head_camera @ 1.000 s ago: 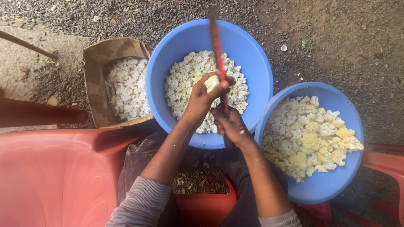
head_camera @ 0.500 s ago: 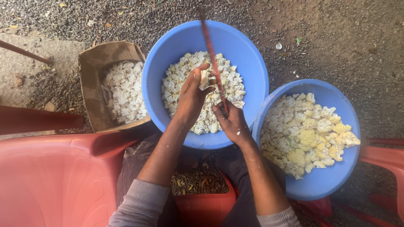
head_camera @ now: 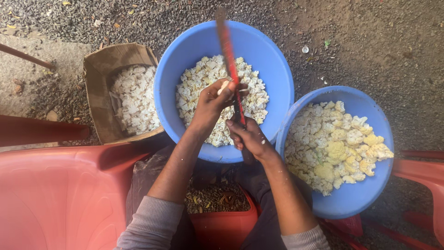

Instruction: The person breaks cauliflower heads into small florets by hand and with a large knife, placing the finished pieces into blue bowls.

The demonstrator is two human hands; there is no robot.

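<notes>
Since half a second ago the left hand (head_camera: 213, 104) has slid closer to the long red-handled blade (head_camera: 230, 60), its fingers clamped on a small white cauliflower piece (head_camera: 223, 87) over the round blue plastic tub (head_camera: 185, 51). Gravelly ground (head_camera: 360, 41) lies beneath. The right hand (head_camera: 247, 136) grips the blade, fingers wrapped tight.
</notes>
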